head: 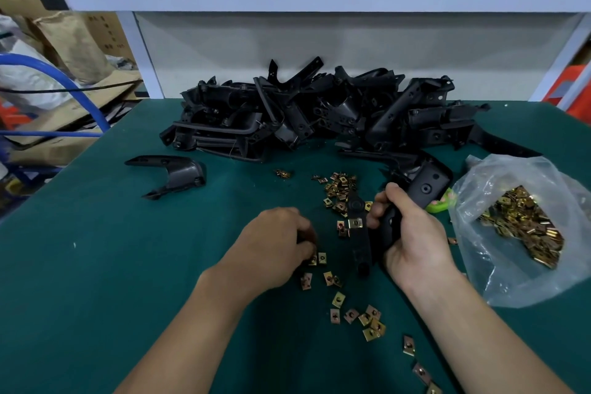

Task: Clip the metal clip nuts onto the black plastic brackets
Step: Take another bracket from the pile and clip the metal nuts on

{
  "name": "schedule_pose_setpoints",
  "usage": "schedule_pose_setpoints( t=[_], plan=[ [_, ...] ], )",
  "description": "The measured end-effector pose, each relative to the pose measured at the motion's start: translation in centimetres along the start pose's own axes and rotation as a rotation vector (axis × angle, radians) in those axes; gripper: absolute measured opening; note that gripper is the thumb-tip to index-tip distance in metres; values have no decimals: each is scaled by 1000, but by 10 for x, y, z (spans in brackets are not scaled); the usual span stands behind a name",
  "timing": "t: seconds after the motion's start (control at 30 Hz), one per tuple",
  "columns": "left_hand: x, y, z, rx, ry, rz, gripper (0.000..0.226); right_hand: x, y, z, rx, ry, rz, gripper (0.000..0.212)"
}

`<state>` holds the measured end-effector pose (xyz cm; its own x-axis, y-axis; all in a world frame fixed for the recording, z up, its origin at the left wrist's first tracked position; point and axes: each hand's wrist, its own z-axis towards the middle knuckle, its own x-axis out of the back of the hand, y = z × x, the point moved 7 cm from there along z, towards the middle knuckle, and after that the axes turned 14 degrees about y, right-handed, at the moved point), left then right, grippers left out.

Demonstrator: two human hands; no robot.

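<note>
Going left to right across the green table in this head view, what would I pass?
Lone black bracket → left hand picking clip nuts → right hand gripping a bracket → plastic bag of clip nuts.

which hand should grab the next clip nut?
Left. The left hand is already down on loose clip nuts on the mat, while the right hand is gripping the bracket.

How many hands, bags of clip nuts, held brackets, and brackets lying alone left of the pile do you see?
Hands: 2, left hand, right hand
Bag of clip nuts: 1
Held bracket: 1
Lone bracket: 1
Total: 5
</note>
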<state>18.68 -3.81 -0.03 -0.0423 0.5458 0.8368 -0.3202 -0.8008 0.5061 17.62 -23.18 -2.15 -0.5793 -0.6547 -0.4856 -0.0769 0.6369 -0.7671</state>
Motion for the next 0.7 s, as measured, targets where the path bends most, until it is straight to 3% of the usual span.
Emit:
schedule_pose_setpoints(
  t=[0.17, 0.27, 0.4, 0.6, 0.7],
  plan=[
    [8, -7, 1, 90, 81, -114, 24, 0, -1, 1, 4, 0, 11, 34],
    [17, -14, 2, 181, 162, -236, 22, 0, -1, 1, 7, 0, 16, 34],
    [4, -5, -3, 70, -48, -97, 15, 1, 0, 0, 4, 0, 13, 32],
    [2, -3, -2, 99, -47, -103, 9, 1, 0, 0, 7, 10, 16, 35],
    [2, -3, -2, 110, -35, -90, 21, 1, 0, 1, 5, 8, 12, 32]
  ],
)
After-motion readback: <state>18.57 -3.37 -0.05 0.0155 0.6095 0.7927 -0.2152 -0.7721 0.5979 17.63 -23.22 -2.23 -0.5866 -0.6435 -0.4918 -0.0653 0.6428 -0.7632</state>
